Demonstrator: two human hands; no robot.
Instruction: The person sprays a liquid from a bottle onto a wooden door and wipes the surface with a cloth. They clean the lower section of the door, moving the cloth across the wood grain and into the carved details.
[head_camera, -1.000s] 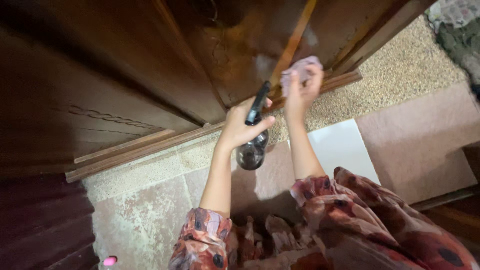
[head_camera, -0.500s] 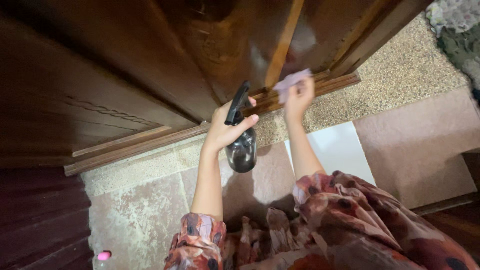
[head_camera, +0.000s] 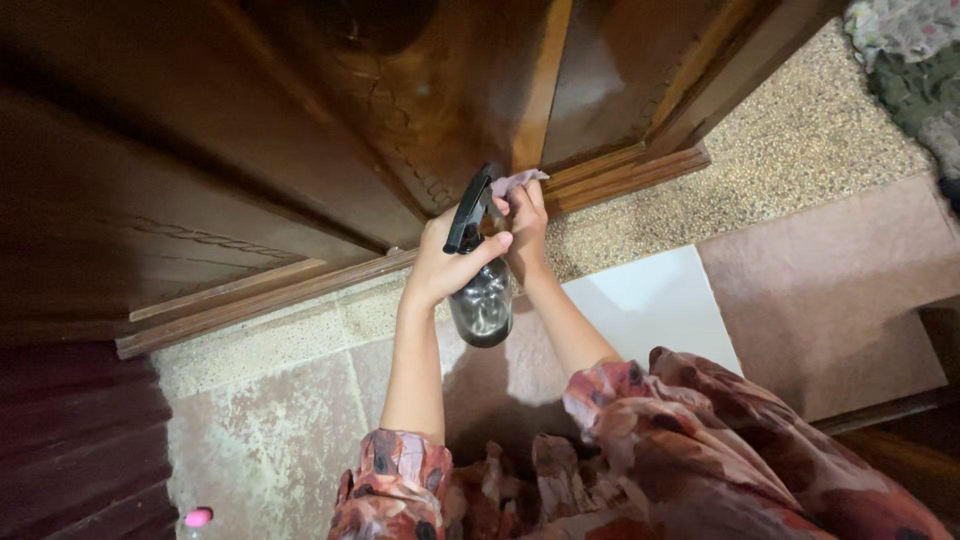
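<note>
Spray bottle (head_camera: 483, 300) and cloth (head_camera: 517, 182) at cabinet base (head_camera: 600, 170).
Left hand (head_camera: 450, 262) wrapped round bottle neck, trigger within reach; right hand (head_camera: 525, 225) pinching cloth bunched against wood for wiping.

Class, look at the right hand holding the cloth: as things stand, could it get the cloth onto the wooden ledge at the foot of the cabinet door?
Probably yes. The right hand holds the cloth right beside the ledge; nothing lies between them. The spray bottle, gripped by the left hand, hangs on the other side.
</note>
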